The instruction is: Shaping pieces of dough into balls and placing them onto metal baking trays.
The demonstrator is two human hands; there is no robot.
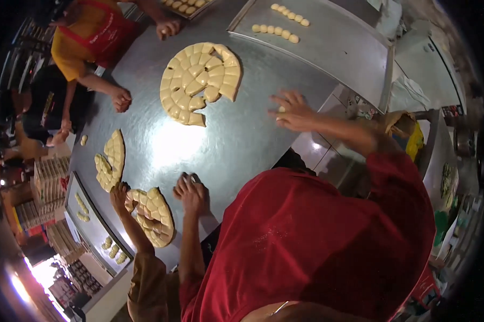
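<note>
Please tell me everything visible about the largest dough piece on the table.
The largest dough piece is a flat, roughly round, pale yellow slab, divided into many plump segments. Its surface looks soft and glossy. Small gaps show between segments, and a ragged notch opens its lower right edge. It lies on the shiny metal table, with nothing else touching it.

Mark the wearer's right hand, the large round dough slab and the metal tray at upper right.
Right hand [294,112]: head view, back of the hand.
Large round dough slab [196,80]: head view, middle of its segmented top.
Metal tray [336,56]: head view, bare part of its flat base.
</note>
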